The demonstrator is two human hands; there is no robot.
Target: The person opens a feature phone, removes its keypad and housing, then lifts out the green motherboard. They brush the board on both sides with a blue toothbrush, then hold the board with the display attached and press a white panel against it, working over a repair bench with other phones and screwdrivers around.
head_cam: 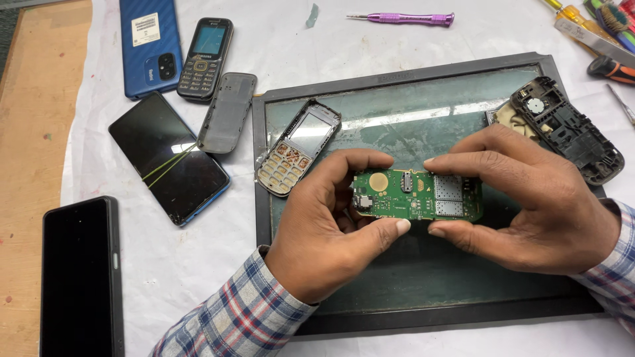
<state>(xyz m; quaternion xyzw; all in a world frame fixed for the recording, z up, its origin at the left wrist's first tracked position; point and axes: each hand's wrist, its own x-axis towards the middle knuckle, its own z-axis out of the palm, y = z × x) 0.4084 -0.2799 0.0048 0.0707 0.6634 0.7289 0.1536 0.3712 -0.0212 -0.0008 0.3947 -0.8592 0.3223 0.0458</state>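
A small green phone circuit board (417,195) is held level between both hands above a dark framed glass work mat (423,277). My left hand (327,221) pinches its left end between thumb and fingers. My right hand (529,198) grips its right end the same way. The phone's front shell with keypad (297,147) lies on the mat's left edge. Its black inner housing (565,125) rests at the mat's far right corner.
On the white sheet at left lie a grey back cover (228,112), a black keypad phone (205,58), a blue smartphone face down (151,46), a cracked smartphone (169,157) and a black smartphone (81,277). A purple screwdriver (407,18) and other tools (598,33) lie at the back.
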